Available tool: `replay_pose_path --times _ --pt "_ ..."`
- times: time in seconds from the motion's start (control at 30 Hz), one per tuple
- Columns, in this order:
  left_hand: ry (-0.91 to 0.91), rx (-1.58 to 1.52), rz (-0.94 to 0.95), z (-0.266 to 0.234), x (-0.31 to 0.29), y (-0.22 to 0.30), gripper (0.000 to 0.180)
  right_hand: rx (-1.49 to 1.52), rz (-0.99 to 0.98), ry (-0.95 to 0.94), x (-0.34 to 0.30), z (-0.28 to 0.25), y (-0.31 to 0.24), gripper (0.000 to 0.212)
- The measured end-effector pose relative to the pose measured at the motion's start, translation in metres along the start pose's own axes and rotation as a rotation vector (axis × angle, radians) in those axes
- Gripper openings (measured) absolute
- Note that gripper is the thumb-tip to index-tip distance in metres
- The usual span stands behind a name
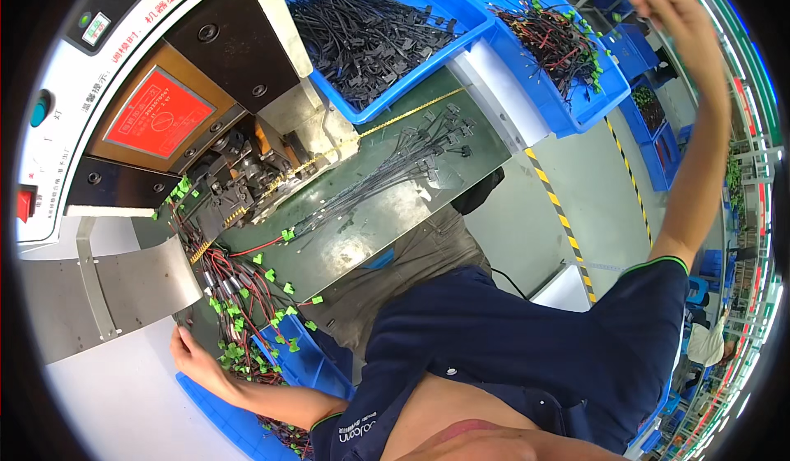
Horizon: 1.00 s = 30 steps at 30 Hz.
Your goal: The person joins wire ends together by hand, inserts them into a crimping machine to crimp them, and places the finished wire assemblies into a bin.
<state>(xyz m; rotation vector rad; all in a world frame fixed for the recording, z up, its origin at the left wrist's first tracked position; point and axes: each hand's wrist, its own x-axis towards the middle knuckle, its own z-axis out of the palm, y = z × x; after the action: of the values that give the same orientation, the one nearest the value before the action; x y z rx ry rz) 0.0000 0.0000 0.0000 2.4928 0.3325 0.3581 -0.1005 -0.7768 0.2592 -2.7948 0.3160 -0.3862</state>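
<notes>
My left hand (197,366) is at the lower left, beside the curved metal chute and a heap of red and black wires with green connectors (239,309). Its fingers are bent together; whatever they hold, if anything, is too small to make out. My right hand (676,18) is raised at the upper right, past the blue bin of wires, its fingers stretched and slightly apart with nothing visible in them. Between the hands stands a crimping machine (247,165). A bundle of black cables with black connectors (411,161) lies on its green table (362,243).
A blue bin of black cables (362,115) stands at the back, next to a blue bin of red and black wires (601,120). Another blue bin (309,354) sits at lower left under the wire heap. Yellow-black floor tape (555,206) runs at right.
</notes>
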Motion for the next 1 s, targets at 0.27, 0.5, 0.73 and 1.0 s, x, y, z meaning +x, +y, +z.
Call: replay_pose_path --times 0.27,0.5,0.73,1.0 --pt "-0.184 0.142 0.016 0.023 -0.044 0.008 0.034 -0.184 -0.277 0.241 0.007 0.142 -0.01 0.032" --pt "-0.032 0.003 0.04 0.045 -0.027 0.012 0.033 -0.064 -0.078 0.106 0.022 0.193 0.037 0.037" --pt "-0.307 0.095 -0.028 0.026 -0.008 -0.009 0.044 0.274 -0.499 0.162 -0.049 0.248 -0.126 0.012" --pt "0.186 -0.222 -0.106 -0.041 -0.052 0.007 0.023 0.21 -0.768 -0.092 -0.068 0.373 -0.214 0.015"
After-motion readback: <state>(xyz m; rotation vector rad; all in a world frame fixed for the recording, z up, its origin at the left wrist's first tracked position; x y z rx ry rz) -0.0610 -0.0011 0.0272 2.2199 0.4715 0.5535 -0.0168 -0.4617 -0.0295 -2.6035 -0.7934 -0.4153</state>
